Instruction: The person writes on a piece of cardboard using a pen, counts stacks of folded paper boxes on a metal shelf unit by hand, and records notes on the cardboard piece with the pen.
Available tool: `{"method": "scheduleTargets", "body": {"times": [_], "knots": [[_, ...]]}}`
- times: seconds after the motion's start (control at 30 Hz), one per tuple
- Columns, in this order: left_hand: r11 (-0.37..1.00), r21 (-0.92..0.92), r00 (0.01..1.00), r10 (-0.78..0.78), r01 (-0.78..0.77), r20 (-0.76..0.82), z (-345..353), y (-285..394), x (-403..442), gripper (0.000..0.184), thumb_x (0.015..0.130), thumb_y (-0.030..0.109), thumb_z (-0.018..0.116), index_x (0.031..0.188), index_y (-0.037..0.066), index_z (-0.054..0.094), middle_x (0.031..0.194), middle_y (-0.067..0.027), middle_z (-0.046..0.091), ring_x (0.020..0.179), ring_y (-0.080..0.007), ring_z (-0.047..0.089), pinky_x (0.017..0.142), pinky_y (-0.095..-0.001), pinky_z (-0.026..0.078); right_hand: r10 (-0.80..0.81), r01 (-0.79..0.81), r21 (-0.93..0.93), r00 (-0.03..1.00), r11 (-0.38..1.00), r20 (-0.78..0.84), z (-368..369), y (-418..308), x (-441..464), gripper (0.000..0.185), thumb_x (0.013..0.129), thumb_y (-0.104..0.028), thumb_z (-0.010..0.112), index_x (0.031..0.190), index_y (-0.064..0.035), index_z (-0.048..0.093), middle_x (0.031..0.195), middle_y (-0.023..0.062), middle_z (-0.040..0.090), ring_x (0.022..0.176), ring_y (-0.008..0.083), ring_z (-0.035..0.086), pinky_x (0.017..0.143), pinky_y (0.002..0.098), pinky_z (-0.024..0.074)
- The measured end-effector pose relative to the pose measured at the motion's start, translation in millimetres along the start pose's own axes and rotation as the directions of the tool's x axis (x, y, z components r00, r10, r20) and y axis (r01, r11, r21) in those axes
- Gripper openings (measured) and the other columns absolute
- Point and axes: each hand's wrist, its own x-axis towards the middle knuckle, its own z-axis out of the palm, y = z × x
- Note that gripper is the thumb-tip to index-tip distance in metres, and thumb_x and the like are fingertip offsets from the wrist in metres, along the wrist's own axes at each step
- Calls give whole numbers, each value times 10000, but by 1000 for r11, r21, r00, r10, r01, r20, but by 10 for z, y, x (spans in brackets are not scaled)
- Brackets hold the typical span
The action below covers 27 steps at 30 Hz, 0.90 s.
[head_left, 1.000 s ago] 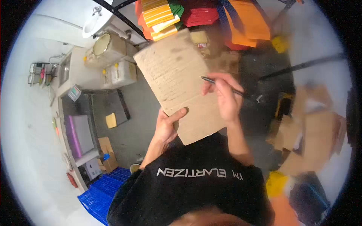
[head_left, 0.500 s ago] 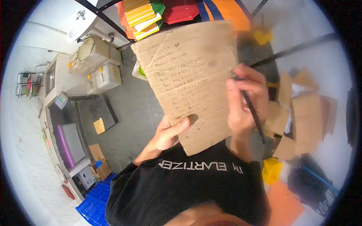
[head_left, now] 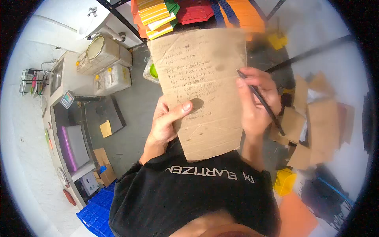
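Note:
A sheet of brown cardboard point(head_left: 215, 130) with a handwritten list on its upper left half is held up in front of my chest. My left hand point(head_left: 167, 120) grips its left edge, thumb on the front and fingers hidden behind. In my right hand point(head_left: 258, 98) is a dark pencil point(head_left: 262, 100), pinched between thumb and fingers. Its tip points up and left, close to the right edge of the cardboard; whether it touches is hard to tell. Some of the writing is too small to read.
Stacks of coloured folded pieces point(head_left: 193, 12) fill a black-framed shelf ahead. To the left are white jerrycans point(head_left: 112, 81), a sink point(head_left: 92, 25) and a counter with a purple-edged box point(head_left: 73, 148). Loose cardboard pieces point(head_left: 321, 130) lie at right, blue crates point(head_left: 96, 209) at lower left.
My left hand has slid higher along the cardboard's left edge, and the sheet has turned more upright. My right hand with the pencil stays near the right edge, its tip slightly farther left.

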Motion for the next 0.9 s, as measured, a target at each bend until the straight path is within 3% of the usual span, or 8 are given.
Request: {"method": "scheduleTargets", "body": {"times": [0.17, 0.27, 0.37, 0.43, 0.57, 0.6, 0.73, 0.9], "knots": [[998, 66, 999, 18, -16, -27, -58, 18, -60, 466, 919, 122, 656, 1318, -78, 521, 1254, -169, 632, 1136, -234, 612, 988, -374, 466, 24, -23, 43, 999, 999, -33, 52, -69, -87, 196, 796, 130, 705, 926, 0, 637, 1058, 148, 674, 996, 207, 649, 869, 312, 523], [999, 43, 999, 7, -5, -50, -49, 27, -105, 460, 982, 183, 583, 1346, -85, 494, 1309, -172, 598, 1189, -239, 580, 1023, -379, 437, -170, 167, -58, 983, 984, -65, 12, -22, -72, 206, 773, 103, 741, 913, -8, 639, 1059, 157, 679, 981, 220, 652, 852, 319, 524], [995, -88, 999, 43, -45, -26, -97, -16, -144, 497, 1025, 268, 505, 1365, -94, 467, 1351, -170, 565, 1238, -240, 542, 1059, -380, 399, -181, 167, -178, 981, 970, -64, -21, -160, -126, 185, 845, 79, 649, 993, 1, 570, 1060, 220, 634, 906, 232, 618, 801, 320, 529], [996, -79, 998, 50, -52, -34, -130, -34, -180, 523, 1043, 310, 465, 1371, -97, 456, 1367, -166, 551, 1259, -239, 525, 1075, -381, 381, -113, 113, -76, 994, 991, 2, -21, -309, -207, 212, 775, 95, 699, 934, -10, 606, 1036, 179, 659, 910, 234, 638, 800, 322, 522], [995, -69, 985, 55, -68, -165, 27, 18, -204, 436, 1049, 335, 469, 1233, -51, 556, 1164, -47, 592, 1089, -142, 524, 977, -319, 375, -123, 126, -10, 983, 992, 139, 103, -355, -258, 226, 742, 102, 697, 917, -17, 615, 1004, 160, 664, 888, 247, 645, 785, 322, 516], [995, -72, 983, 60, -74, -175, 21, 10, -216, 417, 1049, 335, 473, 1200, -40, 578, 1116, -22, 600, 1045, -122, 524, 950, -305, 376, -45, 40, 51, 994, 998, 96, 162, -341, -310, 224, 722, 94, 702, 898, -19, 622, 987, 151, 664, 871, 244, 646, 762, 315, 517], [992, -95, 993, 70, -79, -96, -31, -15, -267, 398, 1047, 326, 474, 1182, -32, 583, 1085, -18, 600, 1006, -118, 528, 920, -297, 383, -131, 157, -58, 938, 986, 320, 91, -280, -259, 283, 773, 195, 604, 997, 23, 580, 1086, 209, 574, 835, 162, 594, 710, 264, 511], [996, -46, 997, 70, -72, -40, 7, -5, -288, 415, 1019, 300, 529, 1233, -53, 568, 1143, -74, 620, 1038, -155, 564, 922, -324, 419, -127, 139, -21, 949, 990, 289, 102, -291, -241, 277, 762, 191, 603, 981, 23, 593, 1057, 196, 577, 815, 171, 602, 712, 266, 518]]}}
